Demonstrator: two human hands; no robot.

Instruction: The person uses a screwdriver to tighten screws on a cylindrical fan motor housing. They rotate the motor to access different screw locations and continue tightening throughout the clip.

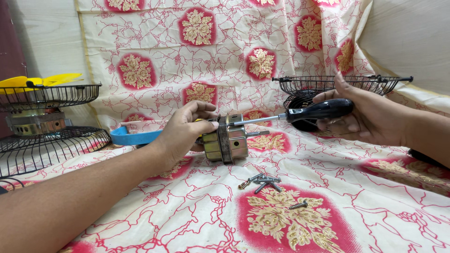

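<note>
Fan motor (226, 138), metal-cased, stands on the floral cloth (356, 206), steadied by the left hand (183, 132), fingers closed over its top. Right hand (370, 117) grips a black-handled screwdriver (300, 114), held level with its tip at the motor's upper edge. Risk: the tip may jump from the screw head toward the left fingers, which lie just beside it. Loose screws (262, 182) lie near the motor on patterned fabric; a nudge could scatter or hide them. Wire fan guards (44, 145) sit at both sides.
</note>
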